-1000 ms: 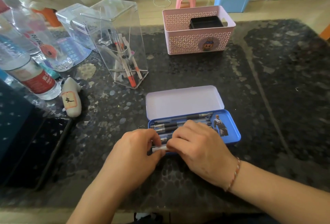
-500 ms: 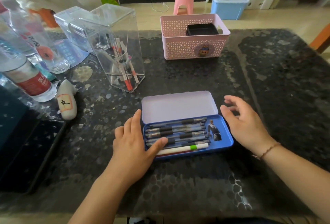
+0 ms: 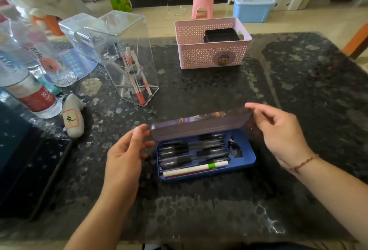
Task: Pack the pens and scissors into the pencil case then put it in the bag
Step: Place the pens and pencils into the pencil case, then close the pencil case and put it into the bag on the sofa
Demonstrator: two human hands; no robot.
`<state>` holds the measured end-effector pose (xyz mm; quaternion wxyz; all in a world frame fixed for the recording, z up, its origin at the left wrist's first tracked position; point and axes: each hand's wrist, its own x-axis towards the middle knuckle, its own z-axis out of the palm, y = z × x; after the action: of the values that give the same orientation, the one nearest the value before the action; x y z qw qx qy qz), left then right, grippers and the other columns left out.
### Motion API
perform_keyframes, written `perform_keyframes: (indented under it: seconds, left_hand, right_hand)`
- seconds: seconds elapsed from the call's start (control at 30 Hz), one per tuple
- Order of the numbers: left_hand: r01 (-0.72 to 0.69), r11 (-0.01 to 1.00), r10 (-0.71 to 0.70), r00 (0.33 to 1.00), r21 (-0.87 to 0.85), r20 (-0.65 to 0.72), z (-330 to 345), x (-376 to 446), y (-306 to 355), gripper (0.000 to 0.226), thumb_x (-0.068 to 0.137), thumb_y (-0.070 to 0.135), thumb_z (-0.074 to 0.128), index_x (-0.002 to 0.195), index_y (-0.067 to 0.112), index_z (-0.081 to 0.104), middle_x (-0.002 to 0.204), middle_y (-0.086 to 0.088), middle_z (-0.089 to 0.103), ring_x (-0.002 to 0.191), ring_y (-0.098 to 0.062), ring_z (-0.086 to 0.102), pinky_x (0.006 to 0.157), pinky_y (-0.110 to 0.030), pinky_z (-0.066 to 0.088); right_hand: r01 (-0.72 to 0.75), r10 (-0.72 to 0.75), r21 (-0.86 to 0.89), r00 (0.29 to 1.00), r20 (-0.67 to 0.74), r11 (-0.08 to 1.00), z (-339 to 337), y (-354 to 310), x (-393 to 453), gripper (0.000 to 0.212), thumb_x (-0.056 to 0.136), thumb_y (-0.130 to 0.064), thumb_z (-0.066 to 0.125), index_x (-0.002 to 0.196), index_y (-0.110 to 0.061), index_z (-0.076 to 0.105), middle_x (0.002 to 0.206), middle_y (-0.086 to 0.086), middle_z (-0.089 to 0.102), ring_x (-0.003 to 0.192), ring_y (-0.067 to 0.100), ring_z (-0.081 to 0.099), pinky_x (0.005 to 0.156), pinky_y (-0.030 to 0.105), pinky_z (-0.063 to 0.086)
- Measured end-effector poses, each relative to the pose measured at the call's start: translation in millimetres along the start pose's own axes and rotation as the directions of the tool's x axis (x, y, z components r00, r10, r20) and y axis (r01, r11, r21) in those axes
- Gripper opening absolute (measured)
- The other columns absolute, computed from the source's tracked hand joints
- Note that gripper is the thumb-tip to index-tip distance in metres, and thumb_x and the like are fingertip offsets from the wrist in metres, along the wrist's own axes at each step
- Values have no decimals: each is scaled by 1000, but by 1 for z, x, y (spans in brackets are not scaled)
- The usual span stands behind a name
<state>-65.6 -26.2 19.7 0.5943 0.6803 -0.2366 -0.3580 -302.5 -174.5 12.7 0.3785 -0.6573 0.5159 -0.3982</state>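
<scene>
Dark speckled stone table (image 3: pixel 298 94), glossy, carrying everything. Farther back, a pink basket (image 3: pixel 213 50) holding a black box (image 3: pixel 222 34); to its left a clear plastic container (image 3: pixel 127 58) with a few pens standing inside. Near the front edge, a blue pencil case (image 3: pixel 247 158), lid (image 3: pixel 199 128) half raised and blurred. Left hand (image 3: pixel 125 156) at the lid's left end, fingers (image 3: pixel 139 130) spread and touching its corner. Right hand (image 3: pixel 280 136) at the right end, fingertips lightly pinching the lid's upper corner. Inside the tray, dark pens (image 3: pixel 191 150) side by side, a white pen (image 3: pixel 195 168) with a green band nearest.
</scene>
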Motion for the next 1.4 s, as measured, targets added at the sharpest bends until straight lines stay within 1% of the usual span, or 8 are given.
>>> perform_keyframes:
  seconds: [0.1,0.2,0.3,0.47,0.7,1.0,1.2,1.4]
  left_hand:
    - [-53,997,51,998,48,32,-6,-19,1,34,84,44,53,98,22,75,94,1,76,94,-15,70,87,-34,51]
    - [-136,965,129,991,224,42,-10,-30,-5,15,83,27,65,92,25,76,86,17,75,86,5,67,75,-8,49]
    - [-290,811,267,956,509,120,-17,-34,-16,10,82,21,71,86,29,74,85,22,72,83,8,65,73,-4,45]
    - [-491,402,466,836,773,289,11,-22,-19,41,88,46,45,114,21,64,127,4,60,116,-18,52,99,-35,40]
    - [-498,66,234,850,865,472,57,-25,-41,76,90,67,17,144,16,37,153,-2,35,140,-28,31,108,-60,26]
    - [-515,36,183,846,856,501,62,-21,-46,74,90,69,16,146,23,33,153,-4,33,141,-32,29,108,-63,25]
    - [-92,304,94,993,948,67,25,-48,-38,82,88,69,14,151,16,8,160,-5,-14,143,-24,-24,116,-50,-5]
    - [9,553,75,995,833,-61,34,-58,-49,59,89,60,33,139,29,34,160,4,6,145,-19,-13,116,-45,-3]
  right_hand:
    - [196,-188,-146,980,68,970,-15,7,-19,27,92,-8,55,100,-31,68,101,-22,66,96,-11,60,81,2,42]
    - [259,-246,-133,963,106,957,-21,22,-38,26,88,-4,59,98,-25,70,102,-18,69,100,-4,61,90,7,41]
    - [287,-265,-127,949,170,949,-25,29,-52,14,89,-21,63,98,-21,73,108,-15,68,104,2,62,93,14,45]
    - [380,-321,-343,922,219,859,-7,11,-38,24,91,-33,53,104,-19,69,109,-7,65,105,9,57,95,14,37]
    - [421,-169,-602,887,430,679,36,12,-31,60,91,-49,17,139,-24,43,146,-5,41,136,16,31,109,36,33]
    - [401,-98,-716,900,425,572,42,12,-34,65,89,-50,15,144,-23,36,150,0,38,140,25,27,111,42,30]
    - [-60,154,-762,987,53,644,15,7,-53,63,87,-64,33,129,-23,56,150,-2,39,143,26,16,114,41,20]
    - [-233,192,-524,973,-131,820,27,4,-63,41,86,-50,54,110,-19,66,119,-1,61,119,27,39,98,41,35]
